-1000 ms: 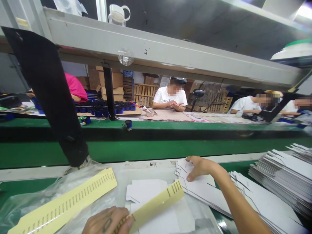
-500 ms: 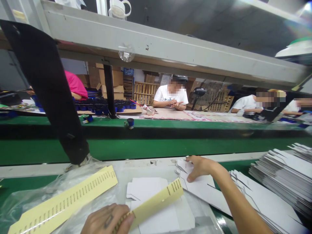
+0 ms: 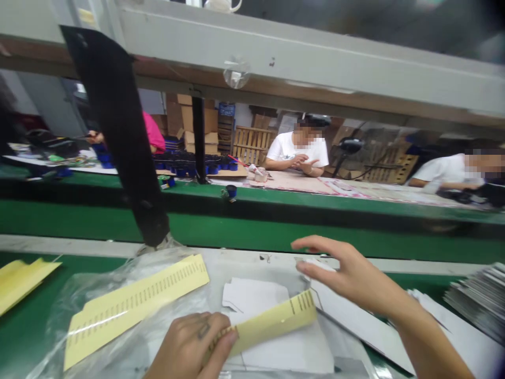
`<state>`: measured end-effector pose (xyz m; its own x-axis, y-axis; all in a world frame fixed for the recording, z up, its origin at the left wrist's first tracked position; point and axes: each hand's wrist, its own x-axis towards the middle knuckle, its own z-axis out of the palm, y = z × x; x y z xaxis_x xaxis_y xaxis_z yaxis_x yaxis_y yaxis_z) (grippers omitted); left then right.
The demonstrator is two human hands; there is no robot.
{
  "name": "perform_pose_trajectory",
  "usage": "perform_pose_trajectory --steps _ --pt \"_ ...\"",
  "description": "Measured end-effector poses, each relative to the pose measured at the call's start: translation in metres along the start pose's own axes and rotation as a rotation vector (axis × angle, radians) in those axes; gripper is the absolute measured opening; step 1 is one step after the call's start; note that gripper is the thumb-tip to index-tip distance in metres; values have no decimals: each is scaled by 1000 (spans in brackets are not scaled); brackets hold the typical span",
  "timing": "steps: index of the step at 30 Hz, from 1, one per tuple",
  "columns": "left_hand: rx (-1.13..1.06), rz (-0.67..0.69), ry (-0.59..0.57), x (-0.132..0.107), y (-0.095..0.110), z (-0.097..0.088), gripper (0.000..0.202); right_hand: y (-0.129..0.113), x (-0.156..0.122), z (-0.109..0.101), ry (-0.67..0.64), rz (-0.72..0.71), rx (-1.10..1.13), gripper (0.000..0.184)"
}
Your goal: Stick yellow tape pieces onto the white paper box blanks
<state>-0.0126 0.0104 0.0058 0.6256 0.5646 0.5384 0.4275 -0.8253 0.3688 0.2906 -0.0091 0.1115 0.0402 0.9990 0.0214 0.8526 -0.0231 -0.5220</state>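
Note:
My left hand (image 3: 197,345) is closed on a yellow label strip (image 3: 276,321) with rows of dark print, its thumb on top. The strip curves over a flat white carton (image 3: 252,293) lying on clear plastic. My right hand (image 3: 335,266) is raised with thumb and fingers apart, nothing between them. Below it lie flat white cartons (image 3: 355,316), partly hidden by the hand and forearm. Another printed yellow label strip (image 3: 138,305) rests on the plastic to the left.
More yellow strips (image 3: 23,281) lie at far left, and a stack of flat cartons (image 3: 481,300) stands at right. A black post (image 3: 122,137) and a grey shelf beam (image 3: 276,58) cross ahead. Beyond the green belt (image 3: 236,231), other people sit at a bench.
My right hand has lifted off the white cartons and its fingers have opened. My left hand keeps its hold on the label strip. The view has swung left.

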Motion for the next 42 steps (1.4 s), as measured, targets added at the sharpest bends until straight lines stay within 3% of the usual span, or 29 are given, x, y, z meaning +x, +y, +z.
perform_pose_trajectory --steps 2,5,10,16,23,32,38,42 --pt "-23 -53 -3 2 3 -1 32 -25 -9 17 -61 -198 39 33" --pt "-51 -77 21 4 5 -1 33 -49 -18 48 -84 -427 -91 37" --pt "-94 -105 37 2 7 -2 28 -61 -18 78 -24 -622 -282 20" --pt "-159 -83 134 5 8 -6 23 -66 -17 79 -91 -692 -152 12" --pt "-203 -47 181 8 9 -6 21 -61 -15 86 -61 -760 -135 25" --pt "-257 -229 48 -1 5 -5 25 -59 -14 86 46 -902 -149 18" --pt "-243 -98 102 5 2 -5 21 -65 -19 84 -14 -828 17 17" --pt "-134 9 78 6 4 -3 24 -62 -17 71 -48 -590 231 12"
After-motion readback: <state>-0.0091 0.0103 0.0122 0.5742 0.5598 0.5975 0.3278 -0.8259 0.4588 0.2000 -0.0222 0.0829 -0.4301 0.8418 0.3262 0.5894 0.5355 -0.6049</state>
